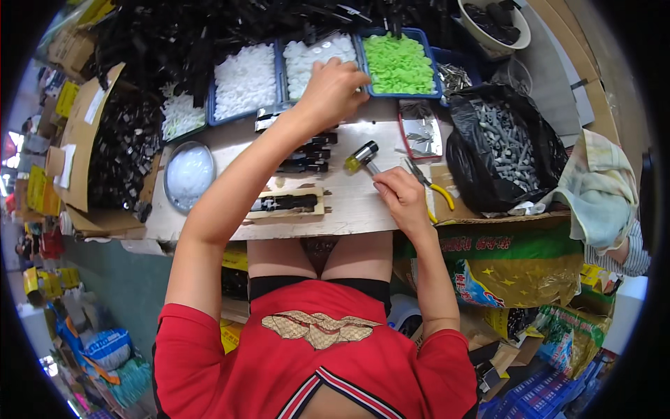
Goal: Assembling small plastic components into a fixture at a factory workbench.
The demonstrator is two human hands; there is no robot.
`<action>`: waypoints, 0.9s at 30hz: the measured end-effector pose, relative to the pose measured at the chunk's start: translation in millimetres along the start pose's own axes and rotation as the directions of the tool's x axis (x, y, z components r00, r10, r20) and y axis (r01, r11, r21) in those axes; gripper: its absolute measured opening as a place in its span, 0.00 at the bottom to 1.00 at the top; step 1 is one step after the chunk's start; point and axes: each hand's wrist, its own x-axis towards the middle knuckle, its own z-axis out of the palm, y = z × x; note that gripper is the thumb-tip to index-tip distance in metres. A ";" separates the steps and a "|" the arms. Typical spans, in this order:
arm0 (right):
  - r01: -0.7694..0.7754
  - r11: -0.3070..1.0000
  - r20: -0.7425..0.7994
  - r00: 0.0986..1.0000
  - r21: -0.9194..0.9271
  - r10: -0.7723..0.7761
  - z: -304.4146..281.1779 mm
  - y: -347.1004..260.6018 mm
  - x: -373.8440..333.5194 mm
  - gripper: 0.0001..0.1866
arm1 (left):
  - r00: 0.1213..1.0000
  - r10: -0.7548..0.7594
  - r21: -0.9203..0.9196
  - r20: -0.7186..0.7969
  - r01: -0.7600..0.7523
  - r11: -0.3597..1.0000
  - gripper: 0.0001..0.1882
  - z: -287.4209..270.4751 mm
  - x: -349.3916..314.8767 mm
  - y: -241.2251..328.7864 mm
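Note:
My left hand (333,89) reaches far forward over a blue tray of white plastic parts (307,57), its fingers curled down at the tray's near edge; whether it holds a part is hidden. My right hand (399,197) rests on the white table (349,202) and grips the handle of a small mallet (362,157) with a yellow and black head. A black part (285,203) lies in a pale wooden jig (317,210) in front of me. More black parts (307,155) are stacked behind it.
Blue trays hold white parts (244,80) and green parts (398,64). A black bag of grey screws (504,143), a metal tray (420,131), yellow-handled pliers (433,190), a bowl of white pieces (188,173) and boxes of black parts (125,146) ring the table.

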 end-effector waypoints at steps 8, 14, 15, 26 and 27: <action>-0.006 1.000 -0.030 1.000 -0.020 0.006 -16.4 15.5 -7.6 0.05 | 0.985 0.170 0.395 0.013 -0.161 0.905 0.05 71.6 78.4 -9.4; 0.013 0.999 -0.035 0.999 -0.031 -0.014 -15.2 16.8 -6.6 0.05 | 0.983 0.111 0.333 0.147 -0.155 0.930 0.05 66.7 92.4 -16.9; 0.016 0.999 -0.038 0.999 -0.032 -0.017 -15.5 15.9 -6.5 0.05 | 0.983 0.113 0.335 0.145 -0.156 0.929 0.05 64.6 93.7 -21.5; -0.275 0.839 0.003 0.951 0.469 0.310 -6.5 -13.9 -3.9 0.05 | 0.853 -0.403 -0.927 0.333 0.374 0.025 0.11 -11.6 -24.5 32.5; -0.270 0.795 0.003 0.947 0.543 0.320 -4.3 -18.0 -1.9 0.05 | 0.860 -0.369 -0.931 0.352 0.364 -0.039 0.10 -9.9 -48.4 34.7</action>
